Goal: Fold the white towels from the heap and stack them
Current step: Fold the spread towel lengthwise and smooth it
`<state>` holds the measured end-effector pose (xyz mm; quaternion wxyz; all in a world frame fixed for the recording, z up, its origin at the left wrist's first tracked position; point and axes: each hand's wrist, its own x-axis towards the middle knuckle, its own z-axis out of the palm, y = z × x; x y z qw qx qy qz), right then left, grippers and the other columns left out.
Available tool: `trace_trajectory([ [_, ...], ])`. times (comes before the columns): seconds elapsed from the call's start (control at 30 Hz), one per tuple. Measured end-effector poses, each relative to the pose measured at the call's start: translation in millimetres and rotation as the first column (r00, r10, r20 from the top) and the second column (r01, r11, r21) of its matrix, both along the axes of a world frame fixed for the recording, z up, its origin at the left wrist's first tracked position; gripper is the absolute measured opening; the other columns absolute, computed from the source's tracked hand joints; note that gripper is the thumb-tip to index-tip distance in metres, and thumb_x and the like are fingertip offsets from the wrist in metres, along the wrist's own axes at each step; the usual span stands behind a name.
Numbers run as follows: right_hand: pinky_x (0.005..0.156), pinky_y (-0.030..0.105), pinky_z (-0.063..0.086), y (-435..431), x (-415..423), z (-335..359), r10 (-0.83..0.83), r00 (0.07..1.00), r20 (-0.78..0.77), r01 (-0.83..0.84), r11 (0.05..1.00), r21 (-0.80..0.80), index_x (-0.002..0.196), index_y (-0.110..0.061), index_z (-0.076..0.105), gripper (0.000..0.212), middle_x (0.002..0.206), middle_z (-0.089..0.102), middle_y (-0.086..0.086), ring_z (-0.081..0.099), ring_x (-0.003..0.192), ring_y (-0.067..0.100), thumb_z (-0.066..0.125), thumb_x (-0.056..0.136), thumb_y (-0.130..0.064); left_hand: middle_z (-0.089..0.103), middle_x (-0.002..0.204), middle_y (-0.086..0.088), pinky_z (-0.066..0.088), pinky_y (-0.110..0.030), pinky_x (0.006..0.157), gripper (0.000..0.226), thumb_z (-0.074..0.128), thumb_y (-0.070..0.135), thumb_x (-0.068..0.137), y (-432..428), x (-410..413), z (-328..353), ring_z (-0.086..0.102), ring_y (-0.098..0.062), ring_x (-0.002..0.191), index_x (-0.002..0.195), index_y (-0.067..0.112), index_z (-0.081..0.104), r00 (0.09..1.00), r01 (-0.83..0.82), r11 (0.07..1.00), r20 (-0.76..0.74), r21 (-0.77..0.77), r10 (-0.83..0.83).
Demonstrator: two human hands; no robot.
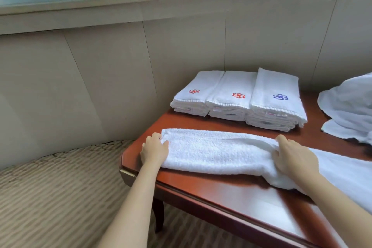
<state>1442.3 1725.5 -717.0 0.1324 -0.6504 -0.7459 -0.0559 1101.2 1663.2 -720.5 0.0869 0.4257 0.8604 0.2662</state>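
Note:
A long white towel [217, 152] lies folded lengthwise across the red-brown table [221, 193]. My left hand [154, 150] grips its left end, fingers curled round the edge. My right hand [291, 157] presses on the towel further right, where the cloth bunches under the fingers. Behind it stand three stacks of folded white towels: a left stack [193, 96] and a middle stack [231, 100], each with a red flower mark, and a right stack [277, 102] with a blue one. A heap of loose white towels [348, 110] sits at the far right.
The table stands against a beige panelled wall [120, 66] under a window. Its left corner and front edge run close to my arms. Striped beige carpet [50, 197] covers the floor to the left.

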Motion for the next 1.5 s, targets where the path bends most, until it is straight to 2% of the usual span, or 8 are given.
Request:
trace_trajectory([
  [0.13,0.056,0.031,0.033,3.3,5.8,1.6,0.037,0.999,0.023,-0.037,0.999,0.015,0.076,-0.018,0.036,0.025,0.070,0.043,-0.005,0.047,0.068,0.025,0.042,0.093,-0.036,0.062,0.112,-0.020,0.047,-0.041,0.085,0.030,0.050,0.023,0.094,1.9,-6.7,0.5,0.056,-0.037,0.106,0.106,-0.003,0.061,0.995,-0.042,0.998,0.096,0.050,0.037],
  [0.33,0.049,0.026,0.035,-7.5,8.1,7.0,0.081,0.989,0.125,-0.088,0.995,0.050,0.068,-0.023,0.036,0.062,0.061,0.048,-0.011,0.046,0.055,0.021,0.058,0.035,-0.070,0.063,0.110,-0.014,0.047,-0.039,0.083,0.017,0.047,0.019,0.096,0.8,-7.4,1.0,0.056,-0.033,0.105,0.095,0.004,0.056,0.986,-0.107,0.990,0.135,0.086,0.095],
  [0.57,0.069,0.032,0.045,4.8,25.8,5.3,0.033,0.999,-0.027,-0.035,0.997,-0.075,0.097,-0.018,0.051,0.021,0.095,0.054,0.000,0.055,0.089,0.024,0.044,0.094,-0.038,0.050,0.130,-0.016,0.038,-0.045,0.098,0.029,0.046,0.014,0.094,3.1,12.0,10.6,0.045,-0.035,0.121,0.122,0.006,0.046,0.972,-0.225,0.974,-0.072,-0.041,0.221],
  [0.7,0.071,0.033,0.044,-3.5,51.8,7.8,-0.018,1.000,0.005,0.019,0.995,-0.103,0.113,-0.017,0.051,0.023,0.110,0.059,0.003,0.057,0.102,0.027,0.044,0.092,-0.023,0.043,0.130,-0.012,0.035,-0.043,0.097,0.034,0.050,0.013,0.091,12.8,47.5,22.4,0.042,-0.032,0.119,0.124,0.011,0.048,0.953,-0.066,0.998,-0.296,-0.022,0.056],
  [0.9,0.067,0.030,0.040,-26.2,108.3,17.6,-0.066,0.997,0.047,0.075,0.967,-0.242,0.122,-0.018,0.045,0.040,0.115,0.055,0.000,0.055,0.103,0.025,0.040,0.084,-0.009,0.032,0.149,-0.007,0.033,-0.043,0.106,0.055,0.041,0.038,0.098,37.3,142.4,13.4,0.033,-0.031,0.135,0.147,0.017,0.028,0.865,0.480,0.868,-0.097,-0.124,-0.492],
  [1.07,0.085,0.032,0.042,-48.4,156.9,31.8,-0.141,0.990,0.016,0.136,0.906,-0.400,0.135,-0.028,0.039,0.054,0.136,0.049,-0.004,0.048,0.122,0.022,0.044,0.082,-0.016,0.035,0.147,-0.002,0.032,-0.044,0.105,0.048,0.027,0.023,0.097,57.9,196.9,8.2,0.034,-0.028,0.132,0.144,0.031,0.034,0.824,0.446,0.819,-0.192,-0.361,-0.533],
  [1.37,0.084,0.032,0.038,-54.8,226.9,43.6,-0.549,0.835,0.031,0.540,0.829,0.143,0.113,-0.018,0.055,0.032,0.110,0.064,0.004,0.060,0.103,0.026,0.046,0.085,-0.007,0.048,0.122,0.000,0.040,-0.046,0.097,0.023,0.036,0.037,0.098,74.5,250.7,8.6,0.045,-0.027,0.119,0.114,0.032,0.053,0.781,0.549,0.794,-0.179,-0.260,-0.598],
  [1.5,0.099,0.037,0.032,-43.7,235.5,40.4,-0.568,0.819,0.081,0.565,0.823,0.064,0.110,-0.019,0.054,0.030,0.112,0.065,0.003,0.057,0.110,0.025,0.046,0.084,-0.007,0.049,0.119,0.000,0.038,-0.044,0.097,0.021,0.037,0.036,0.098,79.1,247.6,7.7,0.046,-0.026,0.115,0.110,0.031,0.055,0.814,0.528,0.829,-0.168,-0.183,-0.556],
])
